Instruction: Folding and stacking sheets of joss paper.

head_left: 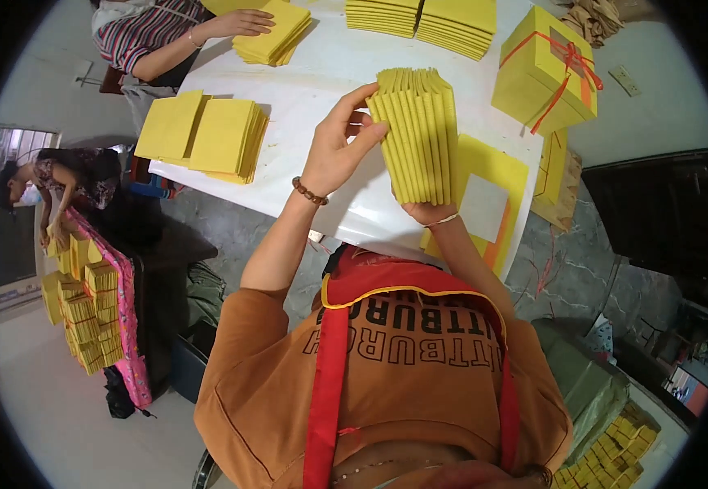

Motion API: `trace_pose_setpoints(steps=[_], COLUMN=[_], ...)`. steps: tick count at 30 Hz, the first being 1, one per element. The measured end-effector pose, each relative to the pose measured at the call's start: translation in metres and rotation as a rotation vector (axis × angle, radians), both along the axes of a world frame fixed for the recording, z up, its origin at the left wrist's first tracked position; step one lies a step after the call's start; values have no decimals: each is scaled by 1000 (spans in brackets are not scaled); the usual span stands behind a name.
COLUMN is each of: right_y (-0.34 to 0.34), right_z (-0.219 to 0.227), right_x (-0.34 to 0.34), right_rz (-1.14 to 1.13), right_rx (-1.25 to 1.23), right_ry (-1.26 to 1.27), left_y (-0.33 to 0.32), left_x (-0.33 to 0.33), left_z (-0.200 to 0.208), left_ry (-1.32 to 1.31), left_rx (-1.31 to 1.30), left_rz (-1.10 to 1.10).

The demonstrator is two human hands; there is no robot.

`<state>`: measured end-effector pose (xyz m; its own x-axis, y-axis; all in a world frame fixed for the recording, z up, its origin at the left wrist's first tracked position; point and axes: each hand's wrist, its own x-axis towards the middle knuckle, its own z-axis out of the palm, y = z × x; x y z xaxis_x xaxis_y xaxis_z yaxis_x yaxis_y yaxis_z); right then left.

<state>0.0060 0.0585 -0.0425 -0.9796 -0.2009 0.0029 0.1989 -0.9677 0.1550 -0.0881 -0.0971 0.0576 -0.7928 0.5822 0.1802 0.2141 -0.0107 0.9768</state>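
Spanning the upper middle, a white counter [321, 90] carries yellow paper everywhere. Largest: a yellow box tied with orange ribbon [545, 72] at the far right edge. Two ribbed stacks [421, 20] sit at the far side. Two flat piles [203, 134] lie near the left corner, well apart from the hands. Another pile [272, 33] sits at top left under a co-worker's hand [244, 22], striped sleeve. Flat yellow sheet with a pale square and orange edge [488, 191] lies on the counter just right of the held bundle, partly behind it.

Left of the counter, a second person bends over a low bench with pink patterned cloth [126, 318], stacked with small yellow bundles [85, 314]. More bundles at lower right floor [615, 452].

Held bundle: fan-folded yellow paper [419, 138], upright, pleats running vertically, raised above the near counter edge, between both hands. It blocks part of the flat sheet.

Left hand [339, 147]: forearm raised from below, beaded bracelet at the wrist, fingers spread, thumb and fingertips pressed against the bundle's left side and top corner. Right hand [429, 212]: mostly hidden under the bundle, supporting its bottom edge; finger closure cannot be told. Thin band on the wrist.

Paper looks matte, crisp, evenly creased. Counter is glossy. Wearer has an orange shirt, red apron straps.
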Motion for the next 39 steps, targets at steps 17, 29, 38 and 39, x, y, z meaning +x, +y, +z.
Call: trace_pose_setpoints(steps=[17, 29, 38, 39], right_y=[-16, -30, -34, -35], right_z=[5, -3, -17, -16], right_x=[22, 28, 30, 30], right_rz=[87, 129, 161, 161], right_rx=[70, 153, 176, 180], right_ry=[30, -220, -165, -164], left_y=[-4, -1, 7, 6], left_x=[38, 46, 52, 52], left_z=[13, 20, 25, 25], left_ry=[176, 340, 510, 552], left_rx=[-80, -424, -464, -437], left_rz=[307, 561, 558, 527])
